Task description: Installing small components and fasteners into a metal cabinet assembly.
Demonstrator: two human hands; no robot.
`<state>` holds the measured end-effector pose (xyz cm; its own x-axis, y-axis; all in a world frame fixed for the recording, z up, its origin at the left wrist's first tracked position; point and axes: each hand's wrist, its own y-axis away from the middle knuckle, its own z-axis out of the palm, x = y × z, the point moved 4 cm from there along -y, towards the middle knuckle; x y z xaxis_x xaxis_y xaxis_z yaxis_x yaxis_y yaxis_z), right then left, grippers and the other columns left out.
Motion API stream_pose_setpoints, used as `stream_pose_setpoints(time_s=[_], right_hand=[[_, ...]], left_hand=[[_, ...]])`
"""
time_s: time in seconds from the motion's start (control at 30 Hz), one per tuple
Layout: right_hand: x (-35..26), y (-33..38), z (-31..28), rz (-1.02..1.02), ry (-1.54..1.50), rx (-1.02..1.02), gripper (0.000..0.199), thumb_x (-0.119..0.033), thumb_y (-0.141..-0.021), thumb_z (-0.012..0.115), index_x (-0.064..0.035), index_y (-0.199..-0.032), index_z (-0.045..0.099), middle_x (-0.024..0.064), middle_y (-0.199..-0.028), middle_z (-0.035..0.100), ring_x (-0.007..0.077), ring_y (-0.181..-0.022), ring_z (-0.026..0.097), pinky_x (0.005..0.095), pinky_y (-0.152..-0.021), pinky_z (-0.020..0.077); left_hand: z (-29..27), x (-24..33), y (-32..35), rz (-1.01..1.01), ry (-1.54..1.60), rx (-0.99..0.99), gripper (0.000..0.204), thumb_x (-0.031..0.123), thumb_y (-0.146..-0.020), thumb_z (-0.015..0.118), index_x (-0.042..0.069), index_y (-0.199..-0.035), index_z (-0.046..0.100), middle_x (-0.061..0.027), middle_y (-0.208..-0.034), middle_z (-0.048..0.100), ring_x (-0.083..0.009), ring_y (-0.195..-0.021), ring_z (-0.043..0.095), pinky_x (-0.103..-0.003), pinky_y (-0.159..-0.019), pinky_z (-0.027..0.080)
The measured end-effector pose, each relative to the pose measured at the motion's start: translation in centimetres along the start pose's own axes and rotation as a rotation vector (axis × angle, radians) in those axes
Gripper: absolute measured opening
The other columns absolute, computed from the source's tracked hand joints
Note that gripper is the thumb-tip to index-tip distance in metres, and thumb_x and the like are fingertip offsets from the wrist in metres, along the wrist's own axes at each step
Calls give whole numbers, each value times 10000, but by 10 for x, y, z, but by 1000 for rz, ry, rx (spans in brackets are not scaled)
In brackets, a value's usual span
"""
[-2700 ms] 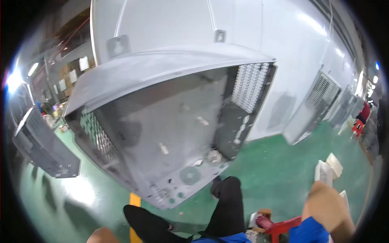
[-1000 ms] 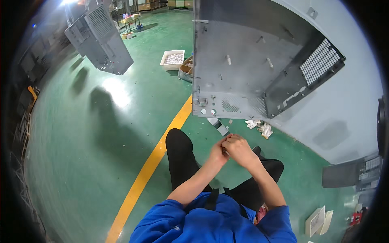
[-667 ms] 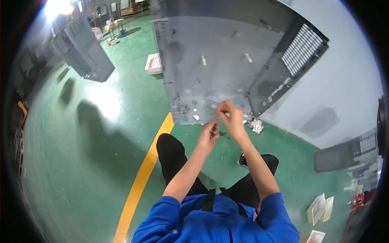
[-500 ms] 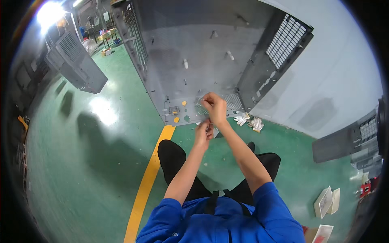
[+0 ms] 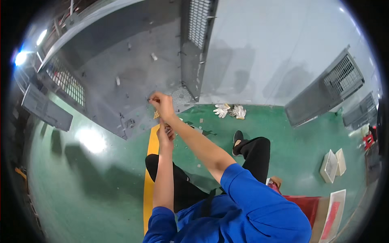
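Observation:
A large grey metal cabinet (image 5: 109, 73) with grille sides stands open in front of me. White pegs (image 5: 154, 56) and small dark studs stick out of its inner panel. My right hand (image 5: 163, 105) is in front of the cabinet's lower part, thumb and fingers pinched together. A tiny dark thing shows at its fingertips, too small to name. Just below it my left hand (image 5: 165, 135) is closed, palm up, around small shiny pieces that its fingers mostly hide. By the cabinet's lower edge is a perforated plate (image 5: 181, 95).
White work gloves (image 5: 229, 111) lie on the green floor at the wall's foot. Grey grille panels (image 5: 324, 87) lean at the right. A yellow floor line (image 5: 150, 178) runs beside my left leg. Open white boxes (image 5: 330, 166) and a red thing (image 5: 304, 206) are at the lower right.
My view has turned to the right, so the cabinet sits farther left and more of the wall and right panels shows. Both hands stay closed and close together.

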<state>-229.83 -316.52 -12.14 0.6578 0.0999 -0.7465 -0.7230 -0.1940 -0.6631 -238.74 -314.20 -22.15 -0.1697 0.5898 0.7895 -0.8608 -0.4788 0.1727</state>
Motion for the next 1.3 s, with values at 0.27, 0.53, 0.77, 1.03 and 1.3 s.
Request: stream_pose_setpoints(time_s=[0.27, 0.53, 0.77, 1.03, 1.3], right_hand=[[9, -11, 29, 83, -31, -59, 103, -20, -703, 675, 1, -781, 612, 103, -700, 647, 156, -625, 625, 268, -589, 480], [13, -12, 49, -47, -44, -108, 113, 2, -689, 647, -4, -787, 592, 126, -741, 631, 262, -677, 624, 325, -611, 486], [1, -24, 36, -452, 253, -313, 136, -11, -686, 600, -33, -815, 564, 119, -774, 591, 283, -718, 601, 362, -613, 482], [27, -28, 74, -679, 537, -533, 110, -176, -750, 536, -71, -759, 570, 75, -795, 578, 246, -794, 590, 373, -659, 477], [-9, -37, 61, -947, 655, -316, 130, -206, -664, 586, -86, -614, 585, 63, -640, 600, 230, -584, 624, 376, -456, 485]], left_hand=[[-37, 18, -38, 71, 10, 95, 197, 260, -879, 525, 67, -907, 497, -24, -646, 491, -41, -398, 317, -186, -367, 204], [-35, 33, -27, 122, -6, 125, 243, 292, -864, 550, 66, -922, 484, -41, -652, 526, -45, -403, 343, -196, -355, 201], [-33, 25, -23, 60, 11, 157, 281, 306, -862, 567, 46, -949, 507, -37, -656, 533, -55, -414, 359, -204, -371, 242], [-55, 24, -43, 69, -118, 129, 327, 266, -870, 476, 76, -1136, 457, -62, -889, 490, -186, -853, 535, -306, -767, 492], [-10, 57, -23, -21, -62, -47, 333, 338, -909, 485, 67, -715, 471, 21, -538, 343, -42, -378, 239, -184, -328, 172]])
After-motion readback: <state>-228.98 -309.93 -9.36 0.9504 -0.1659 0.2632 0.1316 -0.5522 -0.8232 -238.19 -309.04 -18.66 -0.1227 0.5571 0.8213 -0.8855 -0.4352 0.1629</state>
